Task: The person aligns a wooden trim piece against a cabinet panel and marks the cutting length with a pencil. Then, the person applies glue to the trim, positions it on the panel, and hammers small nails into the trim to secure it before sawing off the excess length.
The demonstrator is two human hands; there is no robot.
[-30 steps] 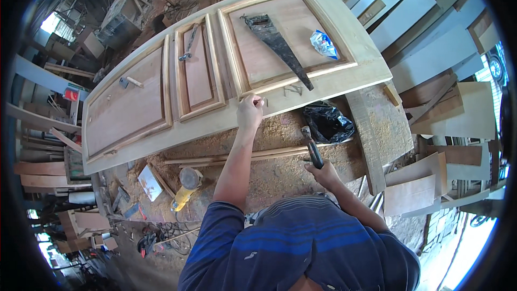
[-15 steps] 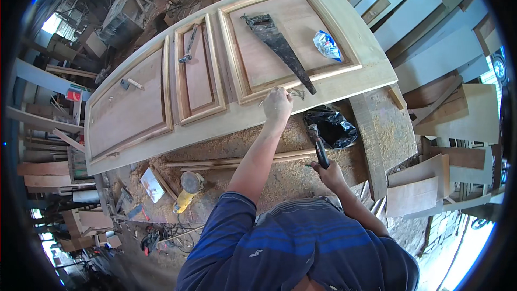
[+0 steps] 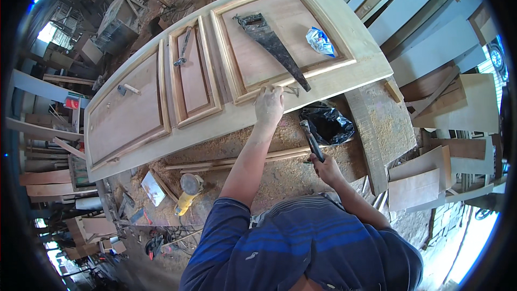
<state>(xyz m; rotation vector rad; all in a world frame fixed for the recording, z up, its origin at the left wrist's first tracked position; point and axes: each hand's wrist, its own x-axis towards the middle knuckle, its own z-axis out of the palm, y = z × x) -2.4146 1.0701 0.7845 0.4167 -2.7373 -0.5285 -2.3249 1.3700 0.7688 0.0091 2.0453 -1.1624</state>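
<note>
A pale wooden door with raised panel frames (image 3: 371, 73) lies flat across the workbench. My left hand (image 3: 269, 106) is on its near rail, fingers pinched together beside the lower moulding of the large panel. What they hold is too small to make out. Just right of them, a few thin slivers or nails (image 3: 291, 91) lie on the rail, by the tip of a handsaw (image 3: 272, 43). My right hand (image 3: 329, 172) grips a hammer (image 3: 314, 144) by its dark handle, its head raised near a black plastic bag (image 3: 329, 124).
A blue and white crumpled packet (image 3: 321, 42), another hammer (image 3: 183, 48) and a small wooden-handled tool (image 3: 128, 89) lie on the door. On the sawdust-covered bench are a yellow power tool (image 3: 188, 194) and long wooden strips (image 3: 231, 163). Boards (image 3: 414, 183) lean at the right.
My left hand has shifted slightly left along the rail. My right hand and the hammer have also moved a little left. The view has shifted slightly.
</note>
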